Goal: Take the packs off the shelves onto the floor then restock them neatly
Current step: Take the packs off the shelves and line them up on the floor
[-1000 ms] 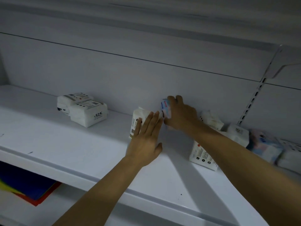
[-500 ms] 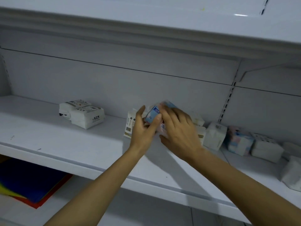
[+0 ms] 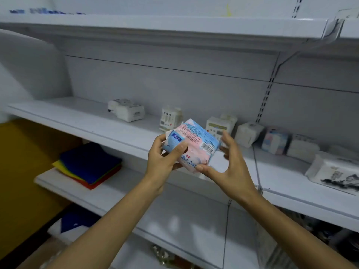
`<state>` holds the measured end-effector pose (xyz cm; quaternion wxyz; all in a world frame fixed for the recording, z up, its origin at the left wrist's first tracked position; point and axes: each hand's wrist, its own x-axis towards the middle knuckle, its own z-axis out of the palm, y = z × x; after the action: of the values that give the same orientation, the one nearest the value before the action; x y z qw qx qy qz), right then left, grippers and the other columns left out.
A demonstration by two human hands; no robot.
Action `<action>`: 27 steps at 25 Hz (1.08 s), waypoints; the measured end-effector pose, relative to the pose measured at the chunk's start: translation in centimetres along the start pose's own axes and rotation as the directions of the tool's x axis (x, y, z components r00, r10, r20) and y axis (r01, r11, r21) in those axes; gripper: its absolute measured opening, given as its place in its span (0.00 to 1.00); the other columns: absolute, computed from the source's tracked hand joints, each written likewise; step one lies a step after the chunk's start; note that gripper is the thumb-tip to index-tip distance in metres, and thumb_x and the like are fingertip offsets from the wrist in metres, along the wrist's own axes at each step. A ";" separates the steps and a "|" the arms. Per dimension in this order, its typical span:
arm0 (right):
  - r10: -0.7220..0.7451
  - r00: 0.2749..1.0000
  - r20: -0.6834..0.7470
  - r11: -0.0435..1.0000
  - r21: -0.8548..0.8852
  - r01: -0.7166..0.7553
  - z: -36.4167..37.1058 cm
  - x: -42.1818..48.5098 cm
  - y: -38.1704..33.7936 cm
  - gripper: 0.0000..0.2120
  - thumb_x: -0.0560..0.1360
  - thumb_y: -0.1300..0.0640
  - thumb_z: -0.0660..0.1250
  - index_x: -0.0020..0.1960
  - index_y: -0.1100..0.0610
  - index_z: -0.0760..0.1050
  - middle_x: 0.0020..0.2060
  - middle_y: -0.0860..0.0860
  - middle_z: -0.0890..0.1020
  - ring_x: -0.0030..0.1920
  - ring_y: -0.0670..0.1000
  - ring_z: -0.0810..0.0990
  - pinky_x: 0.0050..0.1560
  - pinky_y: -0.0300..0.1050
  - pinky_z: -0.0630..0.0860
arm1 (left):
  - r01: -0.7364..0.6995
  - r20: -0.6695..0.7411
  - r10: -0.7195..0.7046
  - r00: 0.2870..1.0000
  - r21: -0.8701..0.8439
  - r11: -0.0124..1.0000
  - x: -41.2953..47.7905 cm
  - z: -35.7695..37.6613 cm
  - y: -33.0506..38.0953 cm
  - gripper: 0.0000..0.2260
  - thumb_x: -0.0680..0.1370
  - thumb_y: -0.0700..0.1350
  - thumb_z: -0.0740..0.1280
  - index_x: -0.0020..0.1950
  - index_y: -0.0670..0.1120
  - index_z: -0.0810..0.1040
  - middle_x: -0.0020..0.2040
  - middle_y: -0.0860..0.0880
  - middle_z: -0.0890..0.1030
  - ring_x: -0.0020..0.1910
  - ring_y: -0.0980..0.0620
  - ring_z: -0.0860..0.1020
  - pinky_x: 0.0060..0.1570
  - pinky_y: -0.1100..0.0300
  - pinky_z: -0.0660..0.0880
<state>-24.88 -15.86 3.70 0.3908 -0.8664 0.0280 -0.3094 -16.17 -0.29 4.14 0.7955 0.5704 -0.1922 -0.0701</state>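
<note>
**Head camera: pink-and-blue pack held off the shelf in both hands**

Head view showed the pink-and-blue pack [image 3: 192, 144] in the air, just in front of the front edge of the middle shelf [image 3: 77, 117] and touching nothing but the hands. The left hand [image 3: 165, 162] gripped its left end, thumb curled over the printed face. The right hand [image 3: 231, 167] was spread, its thumb tip against the pack's lower corner and its fingers beside the barcode end, too blurred to tell whether they touched.

Behind, along the back of the middle shelf, sat two white packs [image 3: 127, 112] touching each other towards the left, an upright white pack [image 3: 171, 118] near the middle, and a second pink-and-blue pack [image 3: 274, 139] towards the right. A large tissue pack [image 3: 334, 173] lay near the right front edge. Folded coloured cloths [image 3: 89, 165] were stacked on the lower shelf [image 3: 116, 193].
</note>
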 end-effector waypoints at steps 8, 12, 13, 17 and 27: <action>0.143 0.972 0.188 0.772 0.593 -0.228 6.9 -3.4 -7.7 0.28 0.64 0.49 0.75 0.61 0.54 0.74 0.55 0.53 0.80 0.51 0.52 0.83 0.51 0.51 0.81 | 0.035 -0.140 -0.027 0.990 0.049 0.998 -8.9 -8.9 4.1 0.34 0.68 0.59 0.71 0.70 0.51 0.65 0.59 0.49 0.81 0.61 0.48 0.78 0.52 0.54 0.77; 0.109 0.901 0.419 0.704 0.608 -0.368 13.0 -5.3 -12.4 0.16 0.73 0.53 0.71 0.59 0.53 0.73 0.55 0.52 0.81 0.54 0.52 0.82 0.52 0.50 0.81 | 0.117 -0.138 -0.116 0.984 0.003 0.993 -12.3 -14.4 5.7 0.29 0.70 0.58 0.72 0.69 0.54 0.67 0.57 0.52 0.82 0.57 0.50 0.81 0.55 0.51 0.77; 0.094 0.881 0.463 0.706 0.593 -0.387 14.6 -5.5 -13.4 0.14 0.74 0.53 0.70 0.58 0.53 0.73 0.55 0.52 0.81 0.54 0.52 0.82 0.52 0.49 0.81 | 0.107 -0.178 -0.106 0.978 -0.008 0.994 -13.0 -16.0 6.1 0.30 0.70 0.57 0.72 0.69 0.53 0.67 0.56 0.52 0.83 0.56 0.50 0.82 0.53 0.51 0.78; 0.052 0.799 0.599 0.701 0.548 -0.457 21.9 -6.5 -17.7 0.14 0.76 0.54 0.68 0.60 0.54 0.72 0.52 0.51 0.82 0.51 0.49 0.83 0.51 0.46 0.81 | 0.140 -0.324 -0.131 0.937 0.006 0.990 -15.6 -24.2 7.6 0.31 0.68 0.55 0.70 0.69 0.50 0.66 0.59 0.49 0.82 0.57 0.47 0.81 0.56 0.49 0.77; 0.003 0.633 0.774 0.780 0.394 -0.486 41.0 -9.4 -26.2 0.31 0.74 0.51 0.70 0.72 0.54 0.61 0.50 0.46 0.81 0.45 0.38 0.83 0.39 0.32 0.78 | 0.322 -0.537 -0.174 0.826 0.195 0.926 -21.2 -45.4 8.1 0.26 0.71 0.40 0.74 0.63 0.47 0.64 0.56 0.50 0.80 0.49 0.57 0.82 0.37 0.64 0.79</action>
<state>-14.66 32.11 -3.59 0.6482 -0.7427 -0.1021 0.1337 -18.99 49.42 -5.62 0.7136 0.6942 0.0937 0.0072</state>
